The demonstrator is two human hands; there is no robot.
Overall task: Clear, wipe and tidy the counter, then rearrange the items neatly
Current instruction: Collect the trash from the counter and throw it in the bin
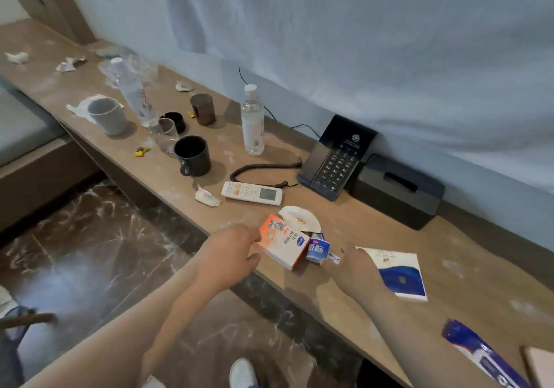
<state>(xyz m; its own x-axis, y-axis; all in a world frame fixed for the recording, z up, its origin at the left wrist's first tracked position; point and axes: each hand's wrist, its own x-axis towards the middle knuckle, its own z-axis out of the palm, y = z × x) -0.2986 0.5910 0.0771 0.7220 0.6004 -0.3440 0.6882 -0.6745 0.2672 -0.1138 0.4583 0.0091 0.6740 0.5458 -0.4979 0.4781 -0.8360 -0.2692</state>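
- Up close: left hand (pixel 230 255) at the front edge of the tabletop (pixel 359 237), fingers and thumb spread around the near end of an orange-and-white carton (pixel 284 245), touching it, grip not fully closed.
- Right hand (pixel 353 263) just beside, fingertips pinched on a small blue-and-white cup (pixel 317 249) lying on its side against the carton.
- Behind both, a crumpled white paper dish (pixel 299 218); right of the right hand, a blue-and-white booklet (pixel 401 273) lying flat.
- Farther back: white remote (pixel 251 193), black telephone (pixel 338 156) with coiled cord, black tissue box (pixel 395 189) touching the telephone's right side.
- Leftwards along the tabletop: black mug (pixel 192 155), clear glass (pixel 166 134), grey mug (pixel 108 116), brown cup (pixel 203 108), upright water bottle (pixel 252 120), second bottle (pixel 132 90) tilted.
- Scattered white paper scraps (pixel 207 197) and pale smears across the wood.
- Blue wrapper (pixel 479 354) at the near right edge.
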